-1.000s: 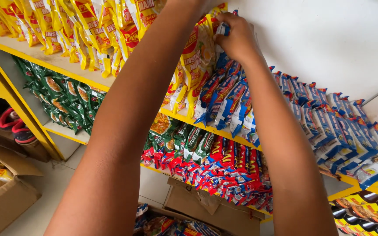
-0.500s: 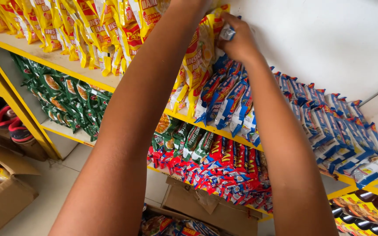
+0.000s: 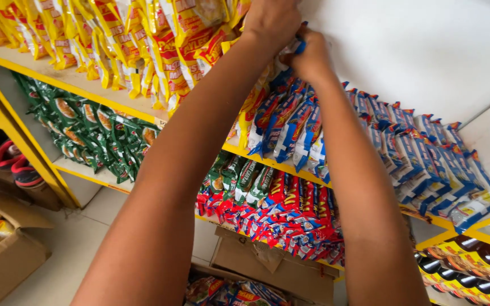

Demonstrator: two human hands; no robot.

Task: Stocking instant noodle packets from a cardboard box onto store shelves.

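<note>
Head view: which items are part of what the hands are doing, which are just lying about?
In hand:
left hand
right hand
blue packet pinched between them
blue packets row below
yellow packets beside

Lying about:
green packets
red packets
cardboard box
shoes

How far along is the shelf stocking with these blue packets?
Done: blue packets already stand in a long row along the upper shelf, beside the yellow packets. In hand: the left hand and right hand meet at the wall end of that row, pinching one blue packet. Left: more packets lie in the open box on the floor.
</note>
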